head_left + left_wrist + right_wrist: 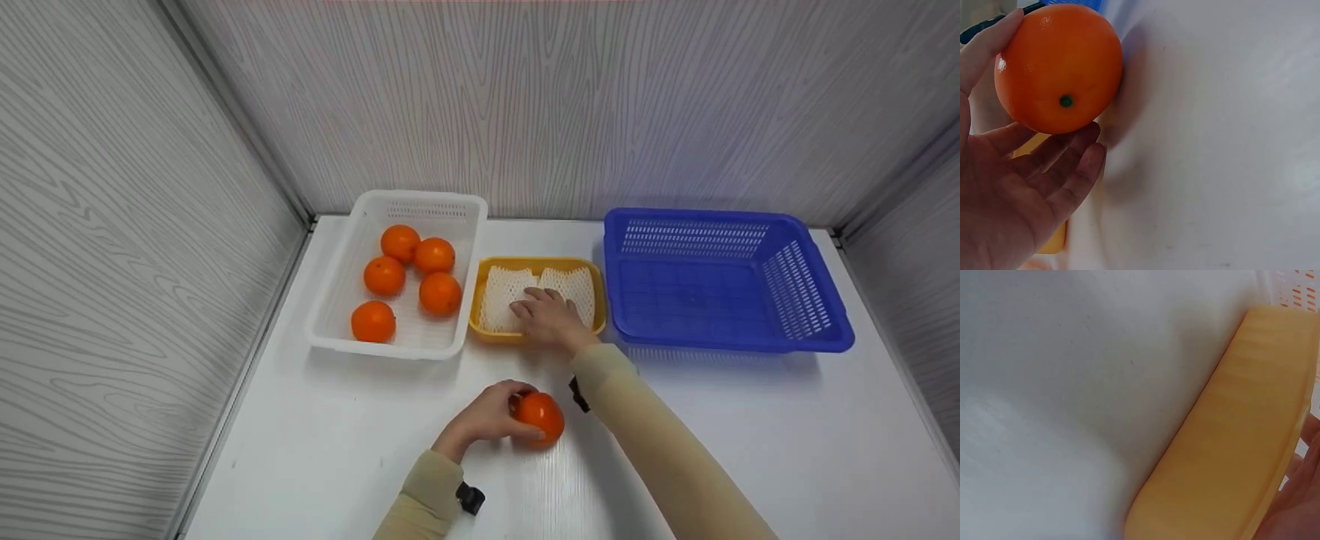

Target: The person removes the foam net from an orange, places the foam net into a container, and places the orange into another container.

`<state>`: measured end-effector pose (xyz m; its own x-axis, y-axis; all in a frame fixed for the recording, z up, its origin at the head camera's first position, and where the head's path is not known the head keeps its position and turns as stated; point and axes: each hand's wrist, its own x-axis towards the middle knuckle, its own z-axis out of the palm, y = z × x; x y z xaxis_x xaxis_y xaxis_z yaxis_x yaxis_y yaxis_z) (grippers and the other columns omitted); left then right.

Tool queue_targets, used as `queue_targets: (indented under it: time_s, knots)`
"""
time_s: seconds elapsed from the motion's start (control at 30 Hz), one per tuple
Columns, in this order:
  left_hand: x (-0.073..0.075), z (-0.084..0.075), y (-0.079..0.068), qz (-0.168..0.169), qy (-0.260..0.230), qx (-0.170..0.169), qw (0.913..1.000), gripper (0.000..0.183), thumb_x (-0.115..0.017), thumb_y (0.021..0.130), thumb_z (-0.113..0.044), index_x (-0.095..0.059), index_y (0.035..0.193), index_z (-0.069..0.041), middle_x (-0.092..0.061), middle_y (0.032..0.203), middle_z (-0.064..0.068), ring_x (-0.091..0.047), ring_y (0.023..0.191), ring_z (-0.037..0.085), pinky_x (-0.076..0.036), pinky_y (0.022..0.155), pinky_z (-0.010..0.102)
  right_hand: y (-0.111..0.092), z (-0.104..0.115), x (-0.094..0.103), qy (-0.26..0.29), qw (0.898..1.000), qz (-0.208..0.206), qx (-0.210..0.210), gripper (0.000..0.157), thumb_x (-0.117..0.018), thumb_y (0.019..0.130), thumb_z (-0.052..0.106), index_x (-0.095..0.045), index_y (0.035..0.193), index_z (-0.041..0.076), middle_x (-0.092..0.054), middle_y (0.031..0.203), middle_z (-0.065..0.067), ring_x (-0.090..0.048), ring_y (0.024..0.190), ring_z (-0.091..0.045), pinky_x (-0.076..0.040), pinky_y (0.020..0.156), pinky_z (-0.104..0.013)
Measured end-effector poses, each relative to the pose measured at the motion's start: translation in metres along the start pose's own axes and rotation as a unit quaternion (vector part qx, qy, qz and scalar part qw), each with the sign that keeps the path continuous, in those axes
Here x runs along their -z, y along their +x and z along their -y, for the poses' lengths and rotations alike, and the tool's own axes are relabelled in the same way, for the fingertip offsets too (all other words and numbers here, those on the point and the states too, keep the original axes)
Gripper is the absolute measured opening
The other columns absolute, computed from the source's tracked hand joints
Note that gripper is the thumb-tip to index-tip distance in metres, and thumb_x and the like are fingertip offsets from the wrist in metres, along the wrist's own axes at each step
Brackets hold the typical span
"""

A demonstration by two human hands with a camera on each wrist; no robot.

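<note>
My left hand (489, 412) holds an orange (544, 418) close over the white table, thumb on one side and fingers on the other. The left wrist view shows the fruit's small green stem mark facing that camera. Farther back, my right hand (553, 319) reaches over the front rim of a small yellow basket (536, 262), fingers spread on the white foam fruit nets (507, 292) inside. From the right wrist, the basket's outer wall (1224, 433) fills much of the view and hides most of the fingers.
Left of the yellow basket stands a white basket (322, 300) with several oranges (384, 276) in it. A larger blue basket (697, 300) is on the right, its rim close to the yellow one. Wood-grain panels (465, 97) enclose the table's back and sides.
</note>
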<state>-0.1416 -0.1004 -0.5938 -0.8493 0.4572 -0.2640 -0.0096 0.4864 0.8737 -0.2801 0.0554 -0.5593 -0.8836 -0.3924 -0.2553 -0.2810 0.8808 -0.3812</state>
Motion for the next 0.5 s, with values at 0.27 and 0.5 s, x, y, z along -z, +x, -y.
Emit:
queue_targets:
  time_s: [0.27,0.5]
  knots:
    - [0.0,-0.003,-0.001,0.008,0.007,0.002,0.9999,0.069,-0.085,0.074,-0.039,-0.058,0.131,-0.012,-0.061,0.12,-0.003,-0.055,0.107,0.017,-0.046,0.095,0.041,-0.008,0.0,0.008,0.037,0.997,-0.049,0.045,0.049,-0.028,0.107,0.04,-0.052,0.143,0.017,-0.038,0.153,-0.01,-0.028,0.14,-0.04,-0.021,0.111,-0.06]
    - [0.003,-0.004,-0.002,-0.006,0.009,-0.015,0.9998,0.069,-0.087,0.073,-0.036,-0.059,0.13,-0.011,-0.06,0.12,-0.002,-0.056,0.106,0.018,-0.048,0.093,0.041,-0.021,0.0,0.014,0.098,0.989,-0.078,0.075,0.046,-0.031,0.108,0.035,-0.056,0.139,0.012,-0.039,0.151,-0.015,-0.03,0.14,-0.039,-0.02,0.112,-0.058]
